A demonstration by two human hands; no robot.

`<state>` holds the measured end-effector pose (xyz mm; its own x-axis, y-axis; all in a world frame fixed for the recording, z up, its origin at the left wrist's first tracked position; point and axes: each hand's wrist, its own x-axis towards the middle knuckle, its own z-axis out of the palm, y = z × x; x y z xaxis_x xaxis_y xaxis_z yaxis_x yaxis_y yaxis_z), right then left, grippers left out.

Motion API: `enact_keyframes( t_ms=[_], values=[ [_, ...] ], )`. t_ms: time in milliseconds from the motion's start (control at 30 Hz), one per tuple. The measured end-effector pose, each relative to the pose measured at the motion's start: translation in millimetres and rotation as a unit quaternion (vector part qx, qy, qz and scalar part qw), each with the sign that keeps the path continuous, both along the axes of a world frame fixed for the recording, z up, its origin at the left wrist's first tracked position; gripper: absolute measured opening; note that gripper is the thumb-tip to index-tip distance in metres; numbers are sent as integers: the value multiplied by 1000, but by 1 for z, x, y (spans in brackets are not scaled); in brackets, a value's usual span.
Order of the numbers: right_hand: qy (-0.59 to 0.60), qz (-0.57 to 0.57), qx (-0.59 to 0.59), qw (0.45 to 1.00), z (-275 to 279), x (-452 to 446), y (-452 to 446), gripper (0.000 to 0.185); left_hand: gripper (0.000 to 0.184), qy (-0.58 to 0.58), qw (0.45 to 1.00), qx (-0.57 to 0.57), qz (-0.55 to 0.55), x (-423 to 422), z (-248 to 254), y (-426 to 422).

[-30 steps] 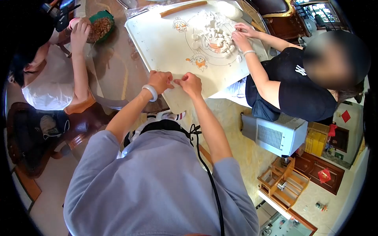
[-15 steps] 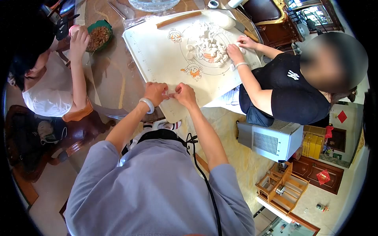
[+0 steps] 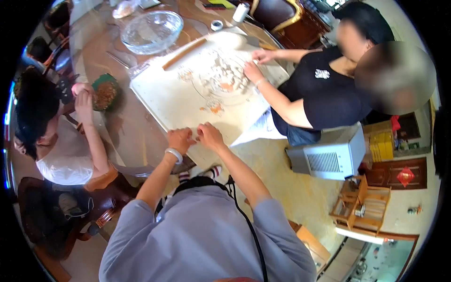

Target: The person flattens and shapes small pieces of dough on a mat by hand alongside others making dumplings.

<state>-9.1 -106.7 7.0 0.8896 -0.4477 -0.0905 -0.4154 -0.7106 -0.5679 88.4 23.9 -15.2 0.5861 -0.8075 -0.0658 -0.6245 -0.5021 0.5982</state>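
My left hand (image 3: 180, 140), with a pale bracelet on its wrist, is at the near edge of the white printed mat (image 3: 155, 101). Close beside it is my right hand (image 3: 209, 136). The fingers of both are curled together in a pinch, facing each other with a narrow gap between. Whatever they hold is too small and blurred to make out. Farther up the mat lies a pile of small floury dough pieces (image 3: 228, 75). A wooden rolling pin (image 3: 184, 54) and a smooth lump of dough (image 3: 230, 41) rest near the far edge.
At right, a person in a black shirt (image 3: 324, 94) has hands by the dough pieces. Another person in white (image 3: 66, 162) sits left, beside a green bowl of brown filling (image 3: 105, 91). A glass bowl (image 3: 151, 32), a white bottle (image 3: 240, 12) and a knife handle (image 3: 268, 46) are farther back.
The view has tilted up and shifted, showing more of the table's far side. My hands stay close together at the mat's near edge, with fingers still pinched.
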Motion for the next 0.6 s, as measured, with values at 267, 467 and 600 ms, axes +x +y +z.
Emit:
enact_keyframes(
  t_ms=[267,467,600],
  values=[
    [-60,11,118,991,-11,5,-4,20,24,-9,1000,-9,-6,2,8,2],
    [-48,8,80,996,-22,7,-9,21,28,15,999,-20,27,4,-3,-3],
    [-39,-33,153,987,-24,6,-13,25,35,47,998,-22,26,5,3,0]
  ],
)
